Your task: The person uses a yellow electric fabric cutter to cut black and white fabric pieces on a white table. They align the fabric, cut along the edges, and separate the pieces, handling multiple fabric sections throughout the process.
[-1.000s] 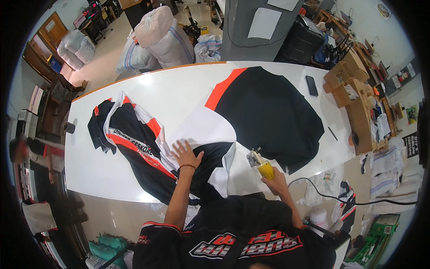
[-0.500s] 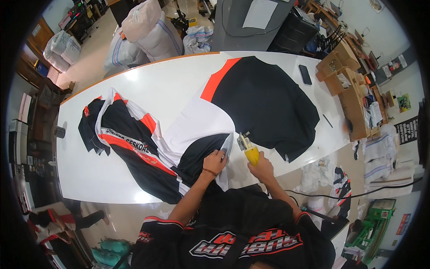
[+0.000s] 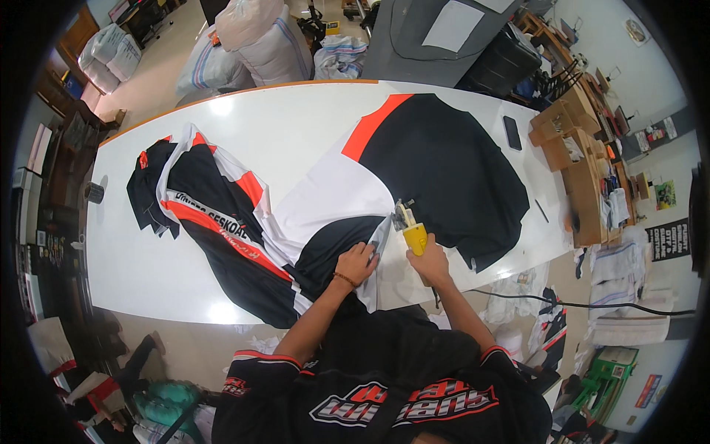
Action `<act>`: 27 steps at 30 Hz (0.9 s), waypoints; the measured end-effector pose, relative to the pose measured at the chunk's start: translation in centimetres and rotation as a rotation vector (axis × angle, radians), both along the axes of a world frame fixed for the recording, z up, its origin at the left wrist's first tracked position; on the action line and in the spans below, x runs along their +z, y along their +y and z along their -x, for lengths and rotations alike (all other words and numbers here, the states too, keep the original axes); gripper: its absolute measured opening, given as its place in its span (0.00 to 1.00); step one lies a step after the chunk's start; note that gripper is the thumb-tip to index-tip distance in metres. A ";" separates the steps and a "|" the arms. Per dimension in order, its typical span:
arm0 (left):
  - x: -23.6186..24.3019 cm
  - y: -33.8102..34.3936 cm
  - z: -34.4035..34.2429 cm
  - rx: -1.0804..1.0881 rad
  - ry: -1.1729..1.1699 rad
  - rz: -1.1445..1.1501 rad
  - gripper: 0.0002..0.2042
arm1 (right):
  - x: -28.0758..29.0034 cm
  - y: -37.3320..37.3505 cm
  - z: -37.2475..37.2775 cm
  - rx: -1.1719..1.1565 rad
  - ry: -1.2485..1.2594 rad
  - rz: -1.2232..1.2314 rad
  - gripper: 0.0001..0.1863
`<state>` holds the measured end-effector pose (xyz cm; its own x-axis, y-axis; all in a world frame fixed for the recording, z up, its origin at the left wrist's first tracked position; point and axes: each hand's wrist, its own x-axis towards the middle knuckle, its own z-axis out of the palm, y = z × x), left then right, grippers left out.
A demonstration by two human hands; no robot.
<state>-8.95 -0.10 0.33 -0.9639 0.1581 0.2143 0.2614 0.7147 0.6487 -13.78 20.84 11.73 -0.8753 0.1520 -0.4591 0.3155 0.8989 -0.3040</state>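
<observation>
My right hand (image 3: 429,263) is wrapped round the yellow body of an electric fabric cutter (image 3: 416,240). Its metal head points away from me, close to the edge where white and black cloth meet. To the left, my left hand (image 3: 356,263) grips a dark fabric panel (image 3: 336,244) near its edge, where a grey underside shows turned up. A large black fabric piece (image 3: 451,174) with an orange band lies flat at the right. A crumpled black, white and orange printed garment piece (image 3: 214,229) spreads leftward on the white table (image 3: 148,296).
A phone (image 3: 512,133) and a thin dark pen-like stick (image 3: 542,211) lie at the table's right. Cardboard boxes (image 3: 580,177) stand beside it. A black cable (image 3: 592,305) runs off right from the cutter. Stuffed sacks (image 3: 274,55) sit beyond the far edge. Another person (image 3: 96,396) is at lower left.
The cutter in my right hand has moved slightly left, its head now closer to the cloth edge. My left hand keeps its place on the fabric. The whole view has shifted a little.
</observation>
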 end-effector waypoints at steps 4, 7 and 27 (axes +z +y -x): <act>-0.1 0.0 0.1 0.004 0.010 0.030 0.12 | 0.0 0.3 0.6 0.022 0.016 0.023 0.32; -0.2 0.0 0.0 0.006 0.007 0.066 0.12 | 0.2 0.6 1.1 0.032 0.021 0.054 0.32; 1.2 0.5 0.0 0.048 0.019 0.094 0.11 | -0.4 3.0 9.1 0.326 0.034 -0.050 0.35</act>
